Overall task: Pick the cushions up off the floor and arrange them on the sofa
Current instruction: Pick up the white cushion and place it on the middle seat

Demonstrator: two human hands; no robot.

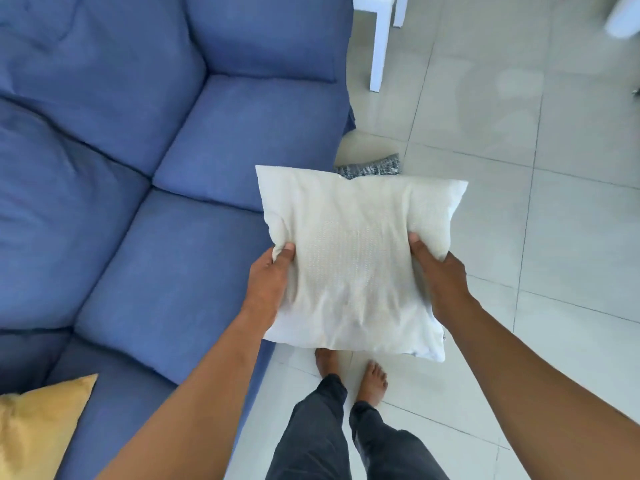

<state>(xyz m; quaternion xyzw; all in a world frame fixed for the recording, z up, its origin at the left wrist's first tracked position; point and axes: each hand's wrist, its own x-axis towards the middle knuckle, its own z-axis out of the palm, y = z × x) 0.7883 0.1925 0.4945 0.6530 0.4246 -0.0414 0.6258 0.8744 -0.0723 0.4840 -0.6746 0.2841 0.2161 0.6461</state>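
Observation:
I hold a cream square cushion [356,258] in the air in front of me, over the sofa's front edge and the floor. My left hand [268,284] grips its left edge and my right hand [438,275] grips its right edge. The blue sofa [156,174] fills the left of the view. A yellow cushion [38,431] lies on the sofa seat at the bottom left. A grey patterned cushion [372,167] lies on the floor by the sofa's end, mostly hidden behind the cream one.
Pale floor tiles [536,220] spread to the right. White furniture legs [379,39] stand at the top, beyond the sofa's end. My bare feet [353,372] stand on the tiles close to the sofa front.

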